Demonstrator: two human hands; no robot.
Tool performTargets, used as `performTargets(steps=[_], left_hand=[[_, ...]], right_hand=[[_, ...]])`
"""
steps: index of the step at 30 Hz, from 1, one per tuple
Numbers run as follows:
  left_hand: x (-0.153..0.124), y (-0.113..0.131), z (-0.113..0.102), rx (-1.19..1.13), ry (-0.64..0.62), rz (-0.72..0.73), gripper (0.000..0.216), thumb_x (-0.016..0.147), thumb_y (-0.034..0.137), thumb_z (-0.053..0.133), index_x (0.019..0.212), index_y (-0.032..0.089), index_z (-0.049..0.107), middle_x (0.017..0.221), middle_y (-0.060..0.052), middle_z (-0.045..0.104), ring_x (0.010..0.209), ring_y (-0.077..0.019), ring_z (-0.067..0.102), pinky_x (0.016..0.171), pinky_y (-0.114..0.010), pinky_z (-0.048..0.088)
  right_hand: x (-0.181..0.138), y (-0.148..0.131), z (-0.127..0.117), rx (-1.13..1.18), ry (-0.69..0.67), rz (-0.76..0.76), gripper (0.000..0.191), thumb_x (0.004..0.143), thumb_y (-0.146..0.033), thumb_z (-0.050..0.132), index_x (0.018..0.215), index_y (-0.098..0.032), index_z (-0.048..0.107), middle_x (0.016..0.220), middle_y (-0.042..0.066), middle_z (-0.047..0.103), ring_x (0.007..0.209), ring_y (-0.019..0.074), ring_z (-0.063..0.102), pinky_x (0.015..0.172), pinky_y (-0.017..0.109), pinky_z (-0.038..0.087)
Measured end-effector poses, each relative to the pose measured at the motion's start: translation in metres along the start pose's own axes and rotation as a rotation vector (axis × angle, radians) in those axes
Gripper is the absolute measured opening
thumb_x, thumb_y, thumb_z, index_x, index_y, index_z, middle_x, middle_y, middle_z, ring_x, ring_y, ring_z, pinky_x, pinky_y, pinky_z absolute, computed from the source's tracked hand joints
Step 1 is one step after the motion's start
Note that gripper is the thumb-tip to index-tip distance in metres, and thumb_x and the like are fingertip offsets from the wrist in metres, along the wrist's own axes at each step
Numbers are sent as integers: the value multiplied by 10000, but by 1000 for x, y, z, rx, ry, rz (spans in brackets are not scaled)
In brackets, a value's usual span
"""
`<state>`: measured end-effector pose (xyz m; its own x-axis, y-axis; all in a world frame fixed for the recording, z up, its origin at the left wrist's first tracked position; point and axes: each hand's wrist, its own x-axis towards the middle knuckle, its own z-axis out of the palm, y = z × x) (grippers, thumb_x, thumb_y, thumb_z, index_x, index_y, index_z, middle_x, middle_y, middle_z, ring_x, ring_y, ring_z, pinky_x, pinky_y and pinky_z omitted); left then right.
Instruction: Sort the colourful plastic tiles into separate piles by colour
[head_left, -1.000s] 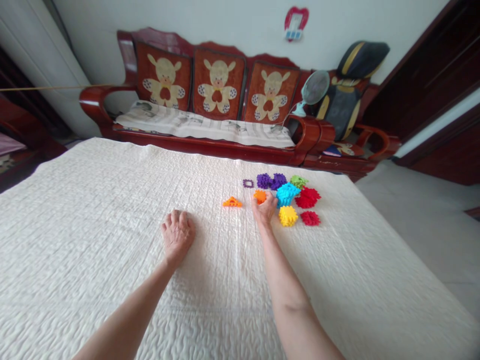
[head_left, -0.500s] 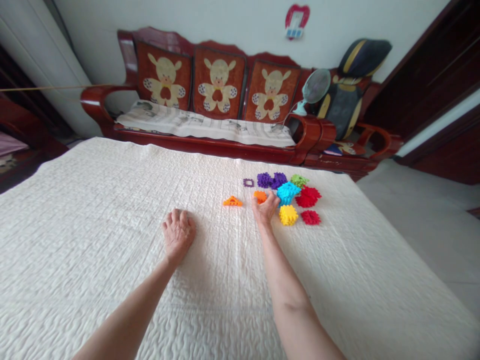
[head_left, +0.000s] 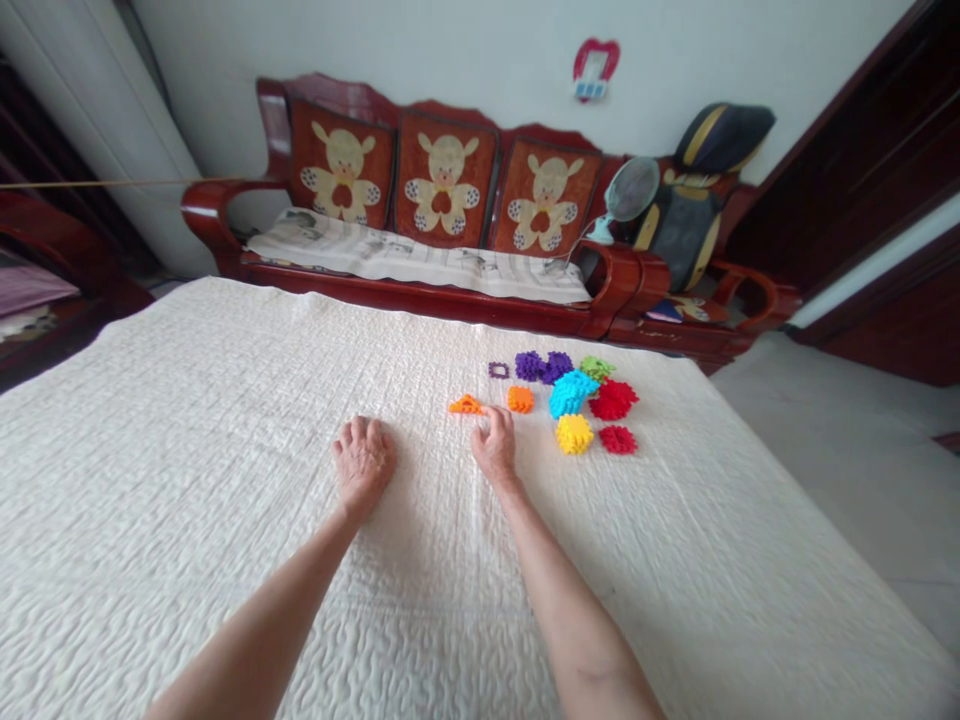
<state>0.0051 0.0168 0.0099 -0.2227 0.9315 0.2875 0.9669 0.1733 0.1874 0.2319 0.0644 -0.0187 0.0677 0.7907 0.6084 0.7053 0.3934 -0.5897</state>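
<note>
My left hand (head_left: 364,460) rests palm down on the white quilted cover, fingers slightly apart, with nothing in it. Close to an orange triangular toy piece (head_left: 466,404) is my right hand (head_left: 495,445). Its thumb and index finger are apart, and the index fingertip is at the triangle's right end; whether they touch I cannot tell. Just right of that hand stands an orange stack of interlocking plastic pieces (head_left: 520,399). Beyond it are a blue stack (head_left: 571,394) and a yellow stack (head_left: 574,434). A purple square frame piece (head_left: 499,370) lies behind the triangle.
Purple stacks (head_left: 529,366), a green piece pile (head_left: 596,368), a large red stack (head_left: 615,399) and a smaller red stack (head_left: 619,440) sit around the blue one. Past the quilted cover (head_left: 225,400) stands a wooden sofa (head_left: 420,290) with a small fan (head_left: 631,190).
My right hand has come off the orange stack and moved left to the orange triangular piece. The orange stack stays behind on the cover. My left hand keeps its place; the view has tilted slightly.
</note>
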Motion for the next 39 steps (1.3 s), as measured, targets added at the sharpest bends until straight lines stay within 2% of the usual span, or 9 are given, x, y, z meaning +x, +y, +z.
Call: performTargets(steps=[7,12,18,21,25,28,33,39], left_hand=[[-1,0,-1,-19,-13,1,358,936,308,335,1124,179,610,1194,-154,542,1170,-306,432,914,-449,372],[0,0,-1,4,-11,0,346,940,312,337,1110,180,607,1202,-147,544,1168,-302,443,911,-445,374],[1,-2,2,20,17,23,316,935,313,350,1082,185,598,1198,-134,546,1163,-305,444,888,-433,385],[1,-2,2,11,11,19,319,935,313,347,1078,182,600,1186,-138,550,1154,-306,447,888,-436,384],[1,-1,2,4,3,11,331,937,311,339,1087,179,603,1187,-147,550,1165,-311,440,895,-441,381],[0,-1,1,12,8,8,333,939,313,335,1083,180,604,1190,-144,550,1157,-308,444,895,-439,381],[0,0,-1,15,2,5,342,941,308,327,1102,184,601,1192,-143,547,1152,-298,449,902,-435,381],[0,0,0,1,5,7,345,935,303,326,1111,184,599,1192,-145,545,1137,-298,452,894,-444,382]], right_hand=[[30,-13,5,-123,-244,58,475,791,-125,528,1265,-161,521,1299,153,534,1276,238,459,1097,408,387],[52,-18,6,-225,-475,26,504,809,-129,562,1311,-167,521,1410,142,467,1284,249,465,1059,388,425],[73,-29,3,-363,-730,10,395,872,-237,606,1264,-212,564,1339,110,522,1118,239,564,948,361,480],[81,-34,4,-441,-828,-4,262,884,-318,627,1128,-224,627,1225,88,573,1051,218,579,895,324,483],[88,-33,4,-469,-868,-16,125,866,-277,646,973,-215,662,1099,73,605,955,195,596,816,286,480],[88,-29,2,-466,-875,-33,119,844,-200,647,960,-209,669,1104,77,609,912,182,608,776,261,472],[95,-20,-3,-435,-884,-91,128,838,-190,637,956,-200,684,1074,61,633,873,152,608,773,220,456],[135,7,-40,-476,-802,-94,271,815,-64,538,1019,-159,690,1073,82,636,944,163,588,834,236,438]])
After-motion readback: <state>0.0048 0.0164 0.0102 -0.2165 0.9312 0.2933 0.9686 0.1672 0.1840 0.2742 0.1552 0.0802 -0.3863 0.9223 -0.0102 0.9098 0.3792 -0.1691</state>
